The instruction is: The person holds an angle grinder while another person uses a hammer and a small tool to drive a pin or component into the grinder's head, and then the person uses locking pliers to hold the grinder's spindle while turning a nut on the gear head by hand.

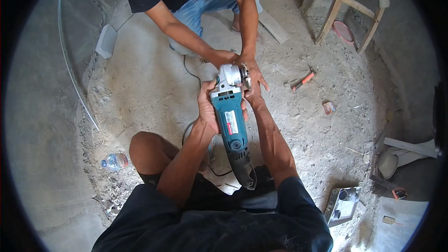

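A teal angle grinder [228, 116] with a silver gear head is held upright before me, its dark rear handle towards my lap. My left hand [208, 107] is closed around its body just below the head, thumb on the near left side. My right hand [252, 94] is at the right of the head, beside the metal guard and spindle [245, 77]. Its fingers are largely hidden there. Opposite me, a crouching person's hands [252, 69] reach in at the head and overlap my right hand. No cutting disc can be made out.
A black cord [190, 71] runs behind the grinder. On the dusty floor lie a hammer [304, 80] with an orange handle, a crumpled wrapper [328, 107], a plastic bottle [115, 162] and a tray [343, 205]. A wooden ladder [337, 7] stands far right; a pale block [106, 41] far left.
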Demonstrator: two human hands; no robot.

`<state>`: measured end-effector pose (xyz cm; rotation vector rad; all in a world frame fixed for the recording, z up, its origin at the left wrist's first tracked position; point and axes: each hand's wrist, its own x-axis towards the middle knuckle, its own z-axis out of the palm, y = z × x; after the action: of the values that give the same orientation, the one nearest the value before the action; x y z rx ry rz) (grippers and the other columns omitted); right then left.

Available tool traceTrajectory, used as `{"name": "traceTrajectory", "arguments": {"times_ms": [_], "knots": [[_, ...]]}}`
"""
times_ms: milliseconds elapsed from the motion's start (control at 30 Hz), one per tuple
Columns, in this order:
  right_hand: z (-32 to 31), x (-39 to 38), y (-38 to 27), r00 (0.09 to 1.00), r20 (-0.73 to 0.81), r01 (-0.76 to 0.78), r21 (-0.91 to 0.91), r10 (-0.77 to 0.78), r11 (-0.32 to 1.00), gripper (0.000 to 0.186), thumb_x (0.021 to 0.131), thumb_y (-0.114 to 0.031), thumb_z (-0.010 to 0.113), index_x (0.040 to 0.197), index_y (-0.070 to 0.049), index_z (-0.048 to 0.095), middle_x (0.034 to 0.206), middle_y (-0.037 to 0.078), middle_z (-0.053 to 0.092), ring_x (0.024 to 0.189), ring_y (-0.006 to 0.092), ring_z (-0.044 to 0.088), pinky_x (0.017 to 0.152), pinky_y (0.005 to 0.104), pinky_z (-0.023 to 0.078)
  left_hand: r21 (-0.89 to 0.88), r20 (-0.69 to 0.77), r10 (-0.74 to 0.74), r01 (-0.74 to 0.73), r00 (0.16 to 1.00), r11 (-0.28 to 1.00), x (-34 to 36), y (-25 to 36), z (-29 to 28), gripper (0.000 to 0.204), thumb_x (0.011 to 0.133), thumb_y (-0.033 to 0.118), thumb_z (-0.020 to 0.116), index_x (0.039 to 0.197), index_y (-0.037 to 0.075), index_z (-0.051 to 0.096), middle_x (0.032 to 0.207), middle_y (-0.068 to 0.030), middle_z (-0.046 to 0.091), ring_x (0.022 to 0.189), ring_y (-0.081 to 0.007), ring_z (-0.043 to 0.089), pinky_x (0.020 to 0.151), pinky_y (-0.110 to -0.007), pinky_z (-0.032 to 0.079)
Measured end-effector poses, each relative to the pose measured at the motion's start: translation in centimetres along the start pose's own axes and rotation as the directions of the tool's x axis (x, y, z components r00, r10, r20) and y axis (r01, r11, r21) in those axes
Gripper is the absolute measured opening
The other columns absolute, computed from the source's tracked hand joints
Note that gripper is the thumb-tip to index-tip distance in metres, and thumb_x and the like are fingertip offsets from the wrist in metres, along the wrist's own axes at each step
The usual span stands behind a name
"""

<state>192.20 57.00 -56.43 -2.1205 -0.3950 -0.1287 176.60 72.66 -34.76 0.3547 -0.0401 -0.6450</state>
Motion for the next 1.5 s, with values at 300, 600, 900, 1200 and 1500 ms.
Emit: {"name": "traceTrajectory", "arguments": {"times_ms": [300, 600, 900, 1200, 1500], "knots": [[-5.6, -15.2, -12.5, 0.831, -0.157, -0.470, 0.315, 0.534, 0.825, 0.055, 0.090, -0.032, 0.067, 0.125, 0.008, 0.055, 0.118, 0.022, 0.063, 0.111, 0.0304, 0.059, 0.100, 0.0430, 0.043, -0.009, -0.005, -0.048, 0.048, 0.999, 0.999, -1.4, -0.2, -0.5, 0.072, 0.080, 0.063, 0.055, 0.116, 0.000, 0.061, 0.093, -0.0161, 0.066, 0.072, -0.0342, 0.066, 0.067, -0.051, 0.054], [-6.5, -30.2, -26.7, 0.847, 0.390, -0.527, 0.706, 0.361, 0.474, 0.093, 0.085, -0.064, 0.068, 0.140, 0.005, 0.042, 0.118, 0.016, 0.064, 0.098, 0.0219, 0.066, 0.088, 0.0351, 0.053, -0.013, 0.007, -0.057, 0.057, 0.998, 0.998, -2.4, -1.1, -1.3, 0.069, 0.081, 0.060, 0.056, 0.110, -0.001, 0.065, 0.091, -0.0144, 0.066, 0.074, -0.0330, 0.069, 0.066, -0.052, 0.058], [-1.9, -28.8, -29.9, 0.761, -0.130, -0.646, -0.060, 0.635, 0.761, 0.085, 0.083, -0.041, 0.078, 0.137, 0.011, 0.037, 0.110, 0.035, 0.062, 0.092, 0.0477, 0.066, 0.085, 0.0484, 0.053, 0.101, 0.002, -0.068, 0.067, 0.998, 0.993, -3.2, -1.0, -1.1, 0.067, 0.081, 0.061, 0.055, 0.108, 0.001, 0.066, 0.089, -0.0140, 0.068, 0.073, -0.0325, 0.069, 0.062, -0.050, 0.058], [-2.9, -27.8, -30.6, 0.799, -0.062, -0.584, 0.157, 0.599, 0.796, 0.076, 0.084, -0.037, 0.077, 0.132, 0.004, 0.035, 0.110, 0.033, 0.063, 0.100, 0.0510, 0.064, 0.086, 0.0541, 0.051, 0.063, -0.067, -0.009, 0.013, 0.998, 0.998, -3.6, -1.2, -1.4, 0.066, 0.081, 0.061, 0.055, 0.108, 0.002, 0.066, 0.090, -0.0142, 0.067, 0.074, -0.0315, 0.068, 0.064, -0.051, 0.058], [-2.5, -28.1, -29.7, 0.802, -0.029, -0.580, 0.199, 0.596, 0.790, 0.079, 0.083, -0.035, 0.079, 0.134, 0.005, 0.032, 0.108, 0.034, 0.062, 0.097, 0.0511, 0.065, 0.083, 0.0529, 0.053, 0.064, -0.095, -0.012, 0.018, 0.995, 0.998, -3.8, -1.1, -1.6, 0.069, 0.079, 0.063, 0.057, 0.107, 0.000, 0.065, 0.087, -0.0160, 0.067, 0.074, -0.0327, 0.068, 0.065, -0.050, 0.058]]}}
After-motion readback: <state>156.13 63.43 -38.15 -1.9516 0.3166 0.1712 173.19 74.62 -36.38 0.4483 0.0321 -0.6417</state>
